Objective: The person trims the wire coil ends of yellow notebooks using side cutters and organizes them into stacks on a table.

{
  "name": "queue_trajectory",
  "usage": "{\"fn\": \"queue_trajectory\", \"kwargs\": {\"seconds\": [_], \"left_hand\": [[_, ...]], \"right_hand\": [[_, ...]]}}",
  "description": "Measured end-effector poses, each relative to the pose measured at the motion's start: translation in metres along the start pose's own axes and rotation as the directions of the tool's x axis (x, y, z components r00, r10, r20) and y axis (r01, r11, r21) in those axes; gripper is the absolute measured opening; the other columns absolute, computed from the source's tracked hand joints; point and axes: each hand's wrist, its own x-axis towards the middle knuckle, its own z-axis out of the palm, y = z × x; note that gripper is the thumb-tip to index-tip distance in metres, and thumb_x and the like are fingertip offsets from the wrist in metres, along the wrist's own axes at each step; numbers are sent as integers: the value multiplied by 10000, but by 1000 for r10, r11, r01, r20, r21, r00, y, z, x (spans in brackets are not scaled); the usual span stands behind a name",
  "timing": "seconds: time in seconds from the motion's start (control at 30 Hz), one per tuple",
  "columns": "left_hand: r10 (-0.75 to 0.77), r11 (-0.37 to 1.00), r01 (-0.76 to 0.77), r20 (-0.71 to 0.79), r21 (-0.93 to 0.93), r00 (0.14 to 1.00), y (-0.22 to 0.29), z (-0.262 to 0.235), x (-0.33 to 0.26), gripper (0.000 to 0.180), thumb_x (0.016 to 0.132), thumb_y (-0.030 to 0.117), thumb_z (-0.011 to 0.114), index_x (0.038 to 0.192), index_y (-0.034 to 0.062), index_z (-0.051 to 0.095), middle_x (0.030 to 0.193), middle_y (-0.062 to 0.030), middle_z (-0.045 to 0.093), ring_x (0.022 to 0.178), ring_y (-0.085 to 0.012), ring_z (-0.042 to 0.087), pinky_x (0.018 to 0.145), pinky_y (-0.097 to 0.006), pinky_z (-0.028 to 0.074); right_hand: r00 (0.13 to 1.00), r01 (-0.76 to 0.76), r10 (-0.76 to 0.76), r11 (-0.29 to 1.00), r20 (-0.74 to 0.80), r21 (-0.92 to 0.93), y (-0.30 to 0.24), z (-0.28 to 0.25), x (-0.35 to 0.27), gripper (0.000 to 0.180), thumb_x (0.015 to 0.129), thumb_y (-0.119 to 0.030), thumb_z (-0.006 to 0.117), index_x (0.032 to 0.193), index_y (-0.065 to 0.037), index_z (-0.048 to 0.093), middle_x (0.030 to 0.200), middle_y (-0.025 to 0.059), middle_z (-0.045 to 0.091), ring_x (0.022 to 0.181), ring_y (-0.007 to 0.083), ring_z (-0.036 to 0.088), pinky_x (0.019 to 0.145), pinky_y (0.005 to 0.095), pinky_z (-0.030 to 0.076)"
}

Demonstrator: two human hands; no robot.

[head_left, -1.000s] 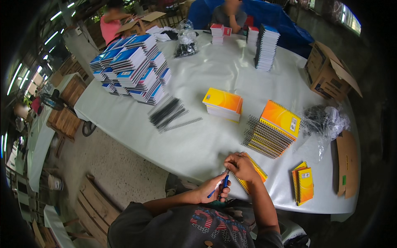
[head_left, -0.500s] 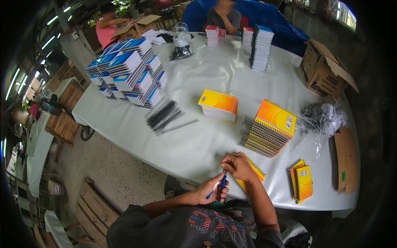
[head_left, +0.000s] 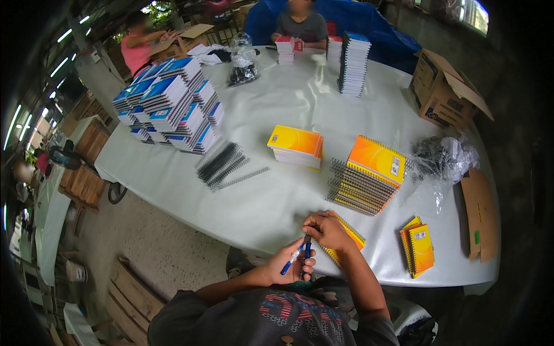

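My left hand (head_left: 281, 264) is closed around blue-handled pliers (head_left: 307, 249), their jaws pointing away from me at the table's near edge. My right hand (head_left: 326, 230) has its fingers pinched together at the jaws; whatever lies between the fingertips is hidden. Under my right hand and wrist lies a yellow-orange spiral notebook (head_left: 353, 233), partly covered. Just beyond stands a pile of coil-bound yellow-orange notebooks (head_left: 375, 167). To the right, a few more small yellow notebooks (head_left: 420, 248) lie fanned over each other.
Loose black coils (head_left: 222, 164) lie left of a yellow-covered stack (head_left: 295, 147). Blue notebooks (head_left: 164, 104) are piled far left, with another tall stack (head_left: 354, 63) at the back. A carton (head_left: 441, 92) and plastic bag (head_left: 447, 161) sit right. Two people work beyond.
The whole view has shifted slightly. My hands stay together at the pliers with little change. The person across the table has lowered a raised hand toward the red notebooks.
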Motion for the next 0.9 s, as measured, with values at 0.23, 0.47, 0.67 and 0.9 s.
{"fn": "queue_trajectory", "kwargs": {"seconds": [0.23, 0.47, 0.67, 0.9], "left_hand": [[46, 984, -13, -183, 178, 982, 0, 1, 1, 463, 952, 549, 411, 1010, 112, 554, 793, -8, 485, 718, -176, 497, 691, -361, 453], [60, 984, -22, -215, 176, 975, -1, 8, 2, 451, 954, 543, 414, 994, 117, 558, 756, 5, 474, 691, -163, 473, 650, -325, 413], [73, 985, -40, -192, 169, 979, -5, 6, 3, 450, 953, 542, 418, 1004, 118, 560, 753, 6, 474, 684, -157, 464, 643, -317, 395], [68, 985, -32, -207, 170, 976, -5, 9, 3, 447, 954, 539, 420, 1001, 115, 554, 751, 1, 480, 677, -153, 466, 644, -319, 403]], "right_hand": [[1000, -18, 18, 1000, 14, -4, 0, -1, -1, 114, 852, -212, 650, 898, -115, 615, 802, 29, 668, 835, 221, 605, 877, 394, 352], [1000, -15, 15, 1000, 5, 0, 1, -1, -2, 117, 852, -214, 653, 904, -117, 613, 809, 24, 673, 838, 217, 607, 884, 392, 347], [999, -31, 31, 1000, 27, 2, -1, -1, -1, 125, 853, -218, 654, 903, -112, 611, 810, 31, 669, 840, 222, 606, 871, 387, 355], [1000, 23, -23, 1000, -5, -5, 3, 1, -1, 125, 843, -209, 660, 889, -104, 609, 802, 40, 664, 823, 235, 605, 851, 379, 366]]}}
